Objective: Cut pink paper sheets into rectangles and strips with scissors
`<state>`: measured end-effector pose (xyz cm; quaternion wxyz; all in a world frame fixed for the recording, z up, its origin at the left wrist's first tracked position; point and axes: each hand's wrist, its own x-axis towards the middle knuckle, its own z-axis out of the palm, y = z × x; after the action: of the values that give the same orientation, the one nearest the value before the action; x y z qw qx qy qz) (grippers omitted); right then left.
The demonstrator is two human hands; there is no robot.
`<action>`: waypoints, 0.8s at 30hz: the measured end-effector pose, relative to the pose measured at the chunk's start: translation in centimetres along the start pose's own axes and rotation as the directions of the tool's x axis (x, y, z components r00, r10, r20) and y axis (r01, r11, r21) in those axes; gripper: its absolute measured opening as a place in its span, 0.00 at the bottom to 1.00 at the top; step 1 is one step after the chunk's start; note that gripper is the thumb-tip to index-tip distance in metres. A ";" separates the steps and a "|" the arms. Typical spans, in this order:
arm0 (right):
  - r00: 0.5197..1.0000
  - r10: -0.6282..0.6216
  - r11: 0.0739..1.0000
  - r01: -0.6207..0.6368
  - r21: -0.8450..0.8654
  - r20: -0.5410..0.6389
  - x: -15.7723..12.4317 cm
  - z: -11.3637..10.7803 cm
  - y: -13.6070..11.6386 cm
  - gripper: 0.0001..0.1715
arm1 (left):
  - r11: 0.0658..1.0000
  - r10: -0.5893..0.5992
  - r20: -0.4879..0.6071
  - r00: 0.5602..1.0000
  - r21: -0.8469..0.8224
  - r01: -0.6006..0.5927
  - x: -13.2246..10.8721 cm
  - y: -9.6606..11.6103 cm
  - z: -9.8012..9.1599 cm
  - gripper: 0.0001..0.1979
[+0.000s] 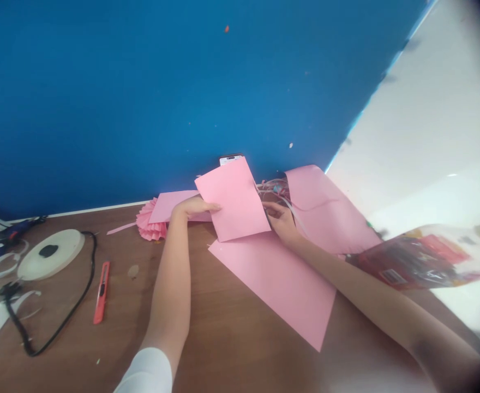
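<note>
A pink sheet of paper [235, 202] is held up off the table, tilted toward me. My left hand [197, 206] grips its left edge, thumb on the front and the other fingers hidden behind. At its right edge, my right hand [283, 219] has curled fingers that appear to pinch the paper; the exact contact is partly hidden. Below lies a larger pink sheet [281, 286], flat on the wooden table. Behind my left hand are another pink sheet [172, 204] and a pleated pink paper rosette [148, 221].
A phone [231, 159] leans against the blue wall. Right of my hands are ribbons [279, 188], a curved pink sheet [330, 210] and a plastic packet [424, 256]. At left lie a red box cutter [101, 292], a black cable [74, 316] and a round white disc [52, 254].
</note>
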<state>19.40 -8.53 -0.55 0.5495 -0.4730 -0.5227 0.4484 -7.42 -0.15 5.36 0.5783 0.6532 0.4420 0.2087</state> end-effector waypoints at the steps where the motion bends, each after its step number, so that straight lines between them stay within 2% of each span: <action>1: 1.000 -0.002 1.000 0.002 -0.003 -0.001 0.0 0.0 -0.1 0.24 | 1.000 -0.007 0.011 1.000 0.015 0.007 0.0 0.1 0.0 0.34; 6: 1.000 -0.018 0.999 0.018 -0.032 0.000 0.0 -0.1 -0.1 0.25 | 0.997 -0.023 0.030 0.999 0.069 0.021 0.2 0.2 0.0 0.33; 10: 1.000 -0.021 1.000 0.021 -0.009 -0.008 0.1 -0.1 0.2 0.24 | 0.998 -0.013 0.025 1.000 0.060 0.012 0.2 0.1 0.1 0.35; 24: 1.000 0.002 0.999 -0.001 0.038 -0.023 -0.1 -0.1 0.1 0.22 | 1.000 -0.012 0.054 0.998 0.019 0.011 0.3 -0.1 0.2 0.35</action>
<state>19.49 -8.58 -0.68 0.5641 -0.4681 -0.5073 0.4531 -7.17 -0.04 5.12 0.5854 0.6612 0.4318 0.1833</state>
